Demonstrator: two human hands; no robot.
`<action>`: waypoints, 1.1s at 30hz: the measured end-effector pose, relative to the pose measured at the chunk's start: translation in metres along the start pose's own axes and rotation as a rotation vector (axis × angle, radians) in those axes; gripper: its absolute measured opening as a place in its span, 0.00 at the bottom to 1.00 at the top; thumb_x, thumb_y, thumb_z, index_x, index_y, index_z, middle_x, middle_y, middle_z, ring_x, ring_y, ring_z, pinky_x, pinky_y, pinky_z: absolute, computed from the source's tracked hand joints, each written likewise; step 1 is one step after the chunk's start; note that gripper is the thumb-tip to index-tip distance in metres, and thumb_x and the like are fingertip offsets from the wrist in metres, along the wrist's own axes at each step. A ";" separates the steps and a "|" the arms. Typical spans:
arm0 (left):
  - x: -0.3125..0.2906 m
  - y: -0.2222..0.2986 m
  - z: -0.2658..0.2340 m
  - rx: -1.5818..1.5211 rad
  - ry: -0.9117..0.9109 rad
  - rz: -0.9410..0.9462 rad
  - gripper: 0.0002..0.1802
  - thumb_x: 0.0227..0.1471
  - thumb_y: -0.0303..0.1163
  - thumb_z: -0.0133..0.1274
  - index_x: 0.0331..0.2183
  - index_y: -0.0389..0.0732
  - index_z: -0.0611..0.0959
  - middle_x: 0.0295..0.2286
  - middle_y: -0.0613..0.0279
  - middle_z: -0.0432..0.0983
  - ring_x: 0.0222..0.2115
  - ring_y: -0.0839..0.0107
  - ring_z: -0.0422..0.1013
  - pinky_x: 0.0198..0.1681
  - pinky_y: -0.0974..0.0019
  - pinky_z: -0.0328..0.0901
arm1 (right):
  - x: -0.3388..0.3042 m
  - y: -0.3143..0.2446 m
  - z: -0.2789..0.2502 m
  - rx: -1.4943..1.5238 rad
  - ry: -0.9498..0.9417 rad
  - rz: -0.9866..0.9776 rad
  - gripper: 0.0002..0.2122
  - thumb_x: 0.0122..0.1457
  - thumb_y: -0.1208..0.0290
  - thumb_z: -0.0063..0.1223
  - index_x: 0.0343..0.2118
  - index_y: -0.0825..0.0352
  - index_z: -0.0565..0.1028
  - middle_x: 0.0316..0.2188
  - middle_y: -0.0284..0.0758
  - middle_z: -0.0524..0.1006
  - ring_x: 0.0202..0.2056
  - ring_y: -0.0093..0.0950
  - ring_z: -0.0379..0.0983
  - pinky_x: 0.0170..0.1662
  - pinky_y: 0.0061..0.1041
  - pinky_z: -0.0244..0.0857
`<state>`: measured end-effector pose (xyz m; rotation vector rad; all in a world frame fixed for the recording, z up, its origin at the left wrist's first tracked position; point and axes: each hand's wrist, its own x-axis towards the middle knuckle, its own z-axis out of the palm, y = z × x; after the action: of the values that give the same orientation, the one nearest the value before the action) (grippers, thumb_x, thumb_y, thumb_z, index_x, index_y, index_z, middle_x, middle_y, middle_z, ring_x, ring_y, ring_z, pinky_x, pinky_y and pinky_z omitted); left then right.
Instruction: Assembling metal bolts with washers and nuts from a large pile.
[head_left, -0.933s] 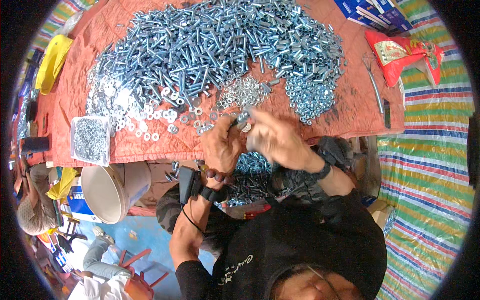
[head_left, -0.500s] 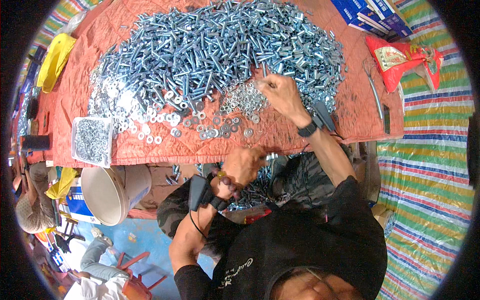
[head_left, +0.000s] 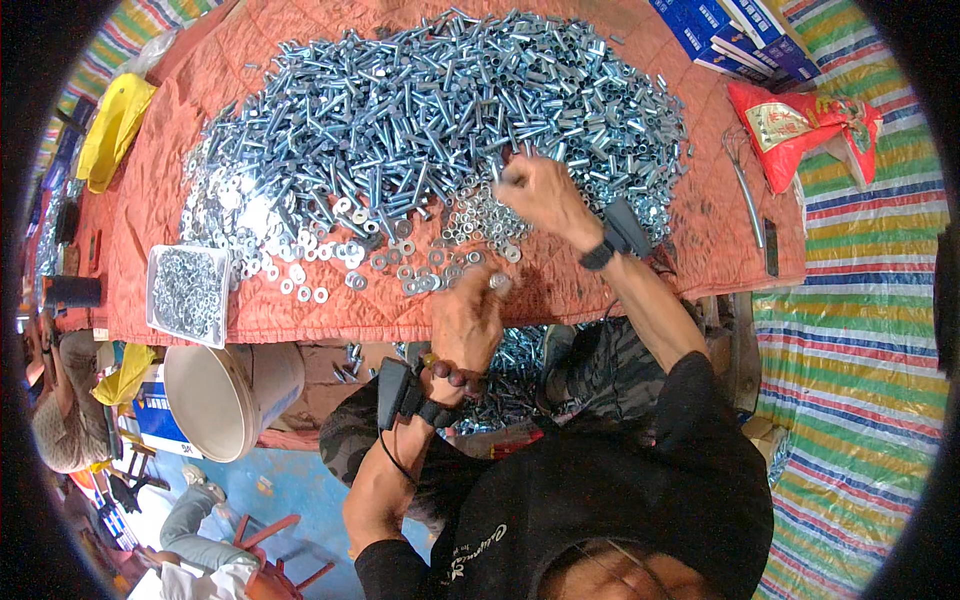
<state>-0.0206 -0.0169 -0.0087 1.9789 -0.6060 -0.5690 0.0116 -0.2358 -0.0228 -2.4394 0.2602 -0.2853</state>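
Note:
A large heap of zinc-coloured bolts and sleeves covers the table's red quilted cloth. Along its near side lie flat washers and a patch of small ring-shaped pieces. My left hand reaches over the cloth's front edge, fingers curled and closed around a flat washer at the fingertips. Farther right, my right hand hovers above the small rings at the heap's edge. Its thumb and fingers are pinched together; what they hold is too small and blurred to name.
A clear tub of small metal parts stands at the table's left corner, above a white bucket. To the right are a slim metal tool, a red bag and blue boxes. Another person is at lower left.
My left hand has moved up from the table edge to a flat washer on the cloth. My right hand has shifted slightly left, still pinched. The view has tilted a little.

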 end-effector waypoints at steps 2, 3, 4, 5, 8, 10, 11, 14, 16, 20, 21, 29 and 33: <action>0.005 0.001 0.001 -0.180 0.165 0.028 0.14 0.54 0.29 0.54 0.44 0.37 0.77 0.29 0.52 0.78 0.28 0.68 0.74 0.31 0.65 0.68 | -0.024 -0.027 -0.013 0.125 -0.169 -0.078 0.12 0.49 0.65 0.56 0.28 0.70 0.77 0.18 0.39 0.76 0.21 0.26 0.73 0.26 0.28 0.66; 0.007 0.003 0.003 -0.366 0.322 0.057 0.12 0.53 0.28 0.54 0.41 0.37 0.79 0.26 0.54 0.79 0.25 0.65 0.75 0.29 0.64 0.67 | -0.037 -0.039 -0.021 0.178 -0.263 -0.073 0.10 0.49 0.67 0.56 0.29 0.69 0.77 0.17 0.37 0.76 0.20 0.23 0.71 0.25 0.26 0.64; 0.008 0.008 0.003 -0.436 0.394 0.035 0.10 0.54 0.29 0.54 0.38 0.35 0.80 0.25 0.56 0.78 0.24 0.71 0.73 0.28 0.67 0.66 | -0.045 -0.044 -0.021 0.178 -0.317 -0.172 0.08 0.48 0.69 0.58 0.29 0.68 0.77 0.16 0.33 0.74 0.18 0.20 0.67 0.22 0.24 0.61; 0.008 0.006 0.001 -0.436 0.391 0.035 0.10 0.54 0.29 0.54 0.38 0.35 0.80 0.25 0.56 0.78 0.24 0.71 0.73 0.28 0.67 0.66 | -0.051 -0.057 -0.029 0.247 -0.423 -0.139 0.07 0.49 0.71 0.59 0.28 0.69 0.77 0.17 0.32 0.74 0.18 0.19 0.65 0.21 0.23 0.59; 0.007 -0.005 -0.009 -0.313 0.246 0.094 0.09 0.56 0.29 0.53 0.36 0.33 0.79 0.23 0.61 0.77 0.23 0.77 0.71 0.27 0.72 0.66 | -0.053 -0.046 -0.026 0.342 -0.427 -0.231 0.07 0.50 0.70 0.59 0.28 0.69 0.77 0.17 0.33 0.74 0.18 0.17 0.66 0.22 0.21 0.60; 0.006 -0.005 -0.012 -0.475 0.183 0.002 0.08 0.56 0.29 0.52 0.35 0.34 0.79 0.23 0.62 0.77 0.23 0.77 0.71 0.27 0.73 0.66 | -0.039 -0.035 -0.033 0.461 -0.495 0.047 0.08 0.51 0.69 0.57 0.28 0.70 0.77 0.19 0.36 0.76 0.19 0.20 0.69 0.23 0.24 0.63; 0.005 -0.005 -0.013 -0.630 0.122 -0.095 0.08 0.57 0.29 0.52 0.33 0.34 0.79 0.23 0.63 0.77 0.22 0.78 0.71 0.26 0.75 0.66 | -0.028 -0.020 -0.029 0.467 -0.499 0.044 0.08 0.51 0.69 0.57 0.28 0.70 0.77 0.19 0.36 0.76 0.19 0.20 0.69 0.23 0.24 0.63; 0.005 0.001 -0.011 -0.831 0.145 -0.121 0.06 0.55 0.29 0.54 0.33 0.35 0.79 0.27 0.65 0.77 0.26 0.80 0.71 0.30 0.74 0.67 | 0.004 0.021 -0.020 0.009 0.025 0.009 0.10 0.51 0.66 0.58 0.29 0.70 0.78 0.21 0.41 0.78 0.21 0.30 0.75 0.27 0.30 0.66; 0.004 0.004 -0.012 -0.863 0.135 -0.118 0.06 0.55 0.28 0.55 0.33 0.35 0.79 0.27 0.65 0.77 0.27 0.79 0.72 0.31 0.74 0.67 | 0.018 0.030 -0.015 -0.292 0.092 0.066 0.12 0.50 0.63 0.60 0.30 0.69 0.78 0.23 0.46 0.78 0.25 0.41 0.76 0.30 0.36 0.67; 0.004 -0.002 -0.007 -0.947 0.088 -0.113 0.07 0.53 0.27 0.56 0.35 0.35 0.79 0.29 0.64 0.78 0.28 0.77 0.73 0.31 0.74 0.67 | 0.025 0.040 0.000 -0.445 0.183 -0.015 0.14 0.48 0.64 0.63 0.33 0.71 0.77 0.23 0.46 0.78 0.24 0.39 0.77 0.27 0.35 0.67; 0.004 -0.003 -0.006 -0.948 0.089 -0.115 0.07 0.53 0.27 0.56 0.35 0.35 0.79 0.29 0.64 0.78 0.28 0.77 0.73 0.31 0.74 0.67 | 0.024 0.044 -0.002 -0.445 0.181 -0.015 0.14 0.48 0.64 0.63 0.33 0.71 0.77 0.23 0.46 0.78 0.24 0.39 0.77 0.27 0.35 0.67; 0.005 0.004 -0.011 -1.099 0.010 -0.252 0.17 0.57 0.26 0.50 0.48 0.32 0.72 0.34 0.56 0.78 0.32 0.72 0.75 0.36 0.70 0.71 | -0.006 0.043 -0.032 0.176 -0.192 0.254 0.14 0.54 0.70 0.57 0.40 0.76 0.74 0.28 0.38 0.79 0.24 0.21 0.74 0.26 0.20 0.67; 0.003 -0.003 -0.006 -1.142 -0.008 -0.206 0.19 0.58 0.27 0.50 0.50 0.32 0.71 0.35 0.55 0.77 0.33 0.71 0.75 0.36 0.69 0.72 | -0.026 0.027 -0.033 0.115 -0.219 0.203 0.15 0.54 0.69 0.57 0.40 0.74 0.75 0.28 0.36 0.79 0.27 0.24 0.75 0.30 0.24 0.69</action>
<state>-0.0137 -0.0132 -0.0090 0.9471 -0.0099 -0.8074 -0.0254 -0.2691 -0.0185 -2.2853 0.3795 0.0546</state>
